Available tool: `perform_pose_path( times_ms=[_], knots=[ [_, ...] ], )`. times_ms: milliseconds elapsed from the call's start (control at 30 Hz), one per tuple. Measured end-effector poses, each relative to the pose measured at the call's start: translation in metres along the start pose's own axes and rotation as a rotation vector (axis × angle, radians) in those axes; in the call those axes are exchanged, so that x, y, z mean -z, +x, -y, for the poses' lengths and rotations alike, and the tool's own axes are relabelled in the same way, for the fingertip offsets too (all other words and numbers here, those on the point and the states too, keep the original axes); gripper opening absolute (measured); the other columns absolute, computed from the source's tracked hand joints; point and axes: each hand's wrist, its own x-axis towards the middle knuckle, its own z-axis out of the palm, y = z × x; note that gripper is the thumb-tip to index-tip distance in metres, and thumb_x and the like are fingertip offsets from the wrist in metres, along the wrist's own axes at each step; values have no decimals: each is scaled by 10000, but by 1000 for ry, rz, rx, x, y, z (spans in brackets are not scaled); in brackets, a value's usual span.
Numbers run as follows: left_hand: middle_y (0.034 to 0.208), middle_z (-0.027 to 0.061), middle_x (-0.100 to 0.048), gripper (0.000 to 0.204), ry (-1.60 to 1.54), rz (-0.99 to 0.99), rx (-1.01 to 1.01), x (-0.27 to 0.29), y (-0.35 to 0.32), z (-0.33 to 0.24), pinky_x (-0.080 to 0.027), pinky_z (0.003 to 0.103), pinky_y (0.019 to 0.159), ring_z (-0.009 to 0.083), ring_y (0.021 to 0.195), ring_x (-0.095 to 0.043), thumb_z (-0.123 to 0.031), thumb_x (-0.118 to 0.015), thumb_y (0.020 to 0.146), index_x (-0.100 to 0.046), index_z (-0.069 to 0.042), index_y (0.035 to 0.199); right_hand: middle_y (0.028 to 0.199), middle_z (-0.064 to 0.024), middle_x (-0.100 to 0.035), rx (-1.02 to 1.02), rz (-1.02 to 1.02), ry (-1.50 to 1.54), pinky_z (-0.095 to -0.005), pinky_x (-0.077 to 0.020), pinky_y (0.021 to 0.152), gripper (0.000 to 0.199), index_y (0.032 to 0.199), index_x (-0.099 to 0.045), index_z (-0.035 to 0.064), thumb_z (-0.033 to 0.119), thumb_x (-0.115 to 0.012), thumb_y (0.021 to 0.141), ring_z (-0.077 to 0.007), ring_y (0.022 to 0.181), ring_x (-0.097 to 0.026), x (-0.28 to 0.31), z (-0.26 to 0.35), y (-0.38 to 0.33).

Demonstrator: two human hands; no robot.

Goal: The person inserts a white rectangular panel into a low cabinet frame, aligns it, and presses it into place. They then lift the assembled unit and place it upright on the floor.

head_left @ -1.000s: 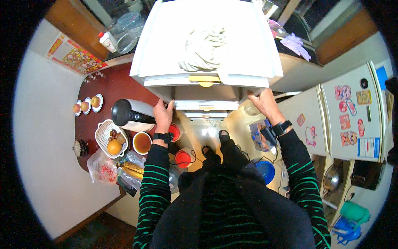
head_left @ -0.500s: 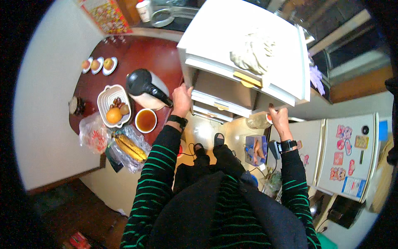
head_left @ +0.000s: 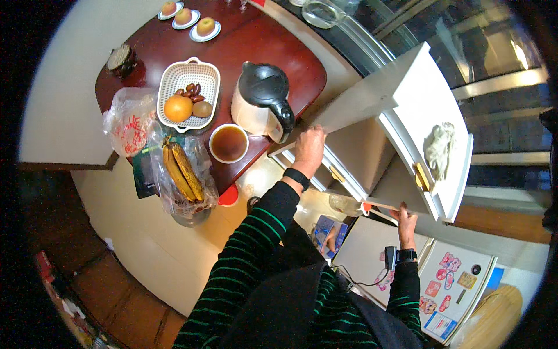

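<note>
A person grips a white cabinet from both sides, the left hand clamped on its near edge just beside the electric kettle, the right hand curled under its far lower corner. The cabinet stands tilted against the end of the red table. Tipped further, it could likely shed the crumpled cloth on its top, or knock the kettle and the full cup.

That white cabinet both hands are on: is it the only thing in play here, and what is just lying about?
In hand:
- white cabinet, held at its sides by the left hand and right hand

Lying about:
- kettle
- cup of tea
- fruit basket
- bananas
- crumpled cloth on the cabinet top
</note>
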Motion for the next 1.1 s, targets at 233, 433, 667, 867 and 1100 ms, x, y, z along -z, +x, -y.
perform_pose_path(
  times_ms=[233, 433, 667, 867, 1100],
  knots=[
    [799, 217, -663, 199, -58, -2, -47, 5, 0, 5, -544, 477, 671, 406, 764, -664, -182, -667, 876, -592, 2, 881, 1075, -103, -597, -29, 51, 61, -366, -608, 794, 278, 1159, -552, -46, 174, -561, 989, -226, 883, -665, 0, 7, -5],
    [809, 213, -662, 193, -23, 59, -4, 9, 2, 2, -542, 474, 669, 403, 766, -662, -180, -675, 869, -591, -6, 870, 977, -83, -609, -21, 20, 60, -367, -624, 750, 241, 1074, -590, -42, 179, -569, 981, -214, 844, -664, 1, 6, -5],
    [818, 237, -653, 204, -52, 32, -39, 9, 1, 3, -538, 486, 655, 421, 764, -655, -159, -684, 856, -593, 21, 881, 956, -67, -592, -33, -45, 36, -329, -615, 715, 257, 1075, -594, -40, 197, -586, 976, -177, 801, -639, -5, 4, -6],
    [772, 244, -655, 216, 34, 38, -86, 8, 3, 5, -539, 473, 640, 403, 743, -668, -188, -692, 862, -602, 8, 877, 802, -73, -661, 14, -75, -171, -334, -520, 651, 398, 844, -635, -123, 253, -594, 968, -137, 715, -615, 1, -6, -1],
    [850, 251, -666, 369, -40, 228, -56, 21, -58, 25, -526, 472, 686, 407, 794, -662, -259, -691, 859, -634, 19, 1095, 904, -90, -652, -31, 32, -181, -306, -515, 722, 339, 1020, -612, -68, 261, -644, 944, -152, 801, -606, 3, -11, -9]
  ],
)
